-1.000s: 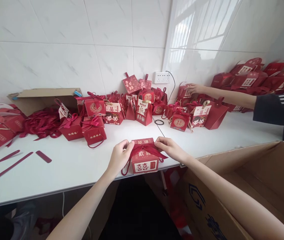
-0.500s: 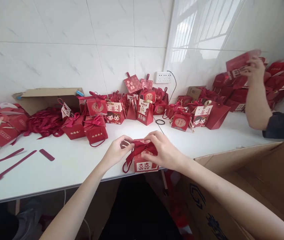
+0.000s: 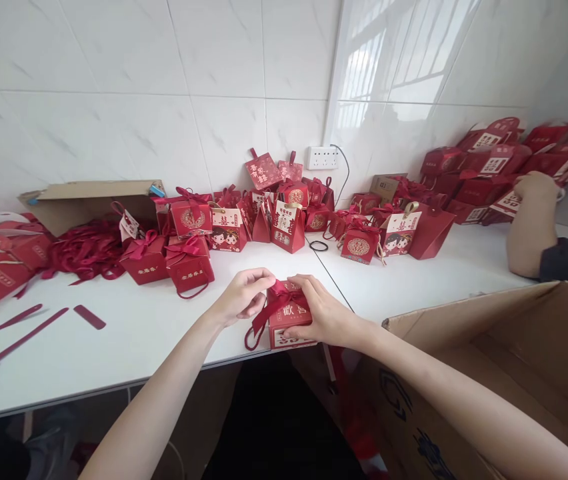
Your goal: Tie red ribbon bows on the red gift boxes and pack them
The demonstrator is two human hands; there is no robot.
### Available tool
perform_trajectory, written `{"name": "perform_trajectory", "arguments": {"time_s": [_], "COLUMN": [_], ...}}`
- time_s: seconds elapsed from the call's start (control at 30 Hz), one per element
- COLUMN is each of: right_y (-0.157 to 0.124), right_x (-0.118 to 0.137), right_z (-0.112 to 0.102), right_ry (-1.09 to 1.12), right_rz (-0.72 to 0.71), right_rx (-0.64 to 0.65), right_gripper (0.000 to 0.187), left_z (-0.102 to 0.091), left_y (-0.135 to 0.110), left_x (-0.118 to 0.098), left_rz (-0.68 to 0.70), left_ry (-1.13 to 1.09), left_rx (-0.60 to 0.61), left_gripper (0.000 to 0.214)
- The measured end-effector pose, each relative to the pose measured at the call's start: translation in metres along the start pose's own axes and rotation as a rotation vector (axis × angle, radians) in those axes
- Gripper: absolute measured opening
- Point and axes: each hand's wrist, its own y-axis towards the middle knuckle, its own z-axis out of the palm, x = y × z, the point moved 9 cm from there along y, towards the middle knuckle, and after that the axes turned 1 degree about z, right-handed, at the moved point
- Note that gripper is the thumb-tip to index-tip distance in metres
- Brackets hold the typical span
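A red gift box [image 3: 289,319] with gold and white Chinese characters stands at the table's front edge. A dark red ribbon bow [image 3: 281,298] is tied across its top, and a cord loop [image 3: 254,339] hangs at its left side. My left hand [image 3: 247,293] pinches the ribbon at the box's upper left, fingers closed. With the fingers behind and the thumb on the front, my right hand [image 3: 320,310] grips the box from the right and covers part of its face.
Finished-looking red boxes [image 3: 289,220] line the wall. Loose ribbons [image 3: 89,250] are heaped at left, near cut strips [image 3: 17,343]. A large open carton [image 3: 469,320] stands at my right. A co-worker's hand [image 3: 537,193] is by the stacked boxes [image 3: 494,160].
My left hand has turned and closed on the ribbon, while my right hand's thumb has moved lower on the box front. The co-worker's raised box has come down to the stack.
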Motion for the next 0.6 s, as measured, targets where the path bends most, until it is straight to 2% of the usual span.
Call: {"name": "perform_trajectory", "arguments": {"time_s": [0.2,0.27,0.4,0.6], "right_y": [0.001,0.0,-0.001,-0.001], "right_x": [0.001,0.001,-0.001,0.0], "right_z": [0.0,0.0,0.001,0.0], "right_ry": [0.026,0.036,0.048,0.05], "right_rz": [-0.015,-0.018,0.005,-0.009], "right_rx": [-0.001,0.001,0.007,0.002], "right_gripper": [0.08,0.081,0.082,0.081], "left_z": [0.014,0.01,-0.008,-0.009], "left_y": [0.001,0.003,0.005,-0.003], "left_x": [0.006,0.007,0.011,0.014], "left_rz": [-0.079,-0.066,-0.017,0.042], "left_ry": [-0.127,-0.148,-0.154,-0.115], "left_rx": [0.191,0.161,0.003,-0.027], "left_gripper": [0.021,0.022,0.026,0.028]}}
